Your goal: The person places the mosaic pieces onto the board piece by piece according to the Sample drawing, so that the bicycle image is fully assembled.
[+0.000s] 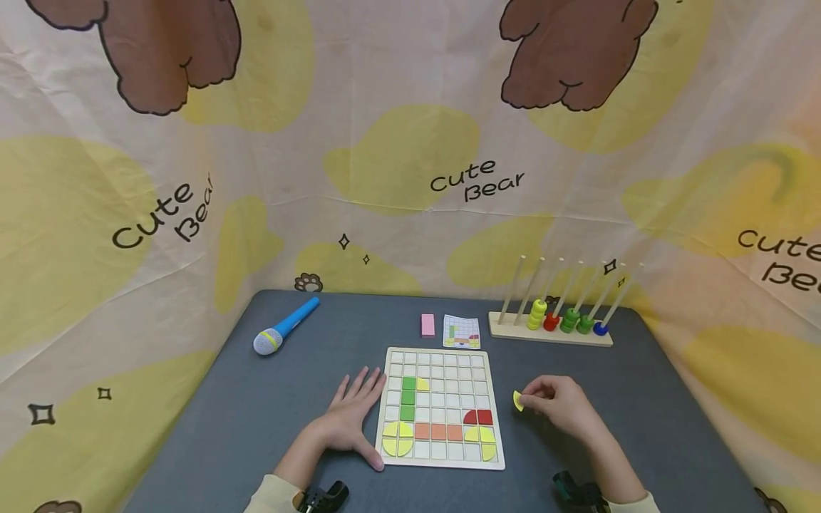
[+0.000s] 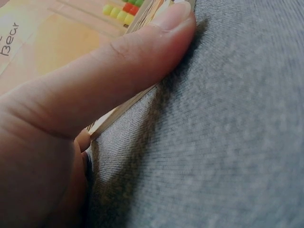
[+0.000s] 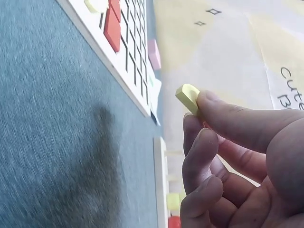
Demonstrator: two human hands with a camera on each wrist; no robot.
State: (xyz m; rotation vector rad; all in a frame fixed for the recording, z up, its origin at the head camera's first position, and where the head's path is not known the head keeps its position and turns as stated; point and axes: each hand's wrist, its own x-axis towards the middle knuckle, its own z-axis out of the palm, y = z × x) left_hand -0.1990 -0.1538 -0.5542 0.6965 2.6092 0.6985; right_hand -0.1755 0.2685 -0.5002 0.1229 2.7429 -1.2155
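My right hand (image 1: 561,405) pinches a yellow quarter-round tile (image 3: 188,96) between thumb and fingertips, to the right of a white grid board (image 1: 442,399). With fingers spread, my left hand (image 1: 349,417) rests along the board's left edge, its thumb (image 2: 156,45) against the rim near the lower corner. On the board lie green square tiles (image 1: 408,399) in a column, orange squares (image 1: 438,432) in a row, red pieces (image 1: 477,417) at the right, and yellow rounded pieces in both lower corners. One more yellow piece (image 1: 422,385) sits beside the top green square.
Behind the board lie a pink block (image 1: 427,325) and a small pattern card (image 1: 461,333). A peg stand (image 1: 551,329) with coloured beads stands at the back right. A blue toy microphone (image 1: 286,326) lies at the back left. A printed cloth hangs behind the grey table (image 1: 654,442).
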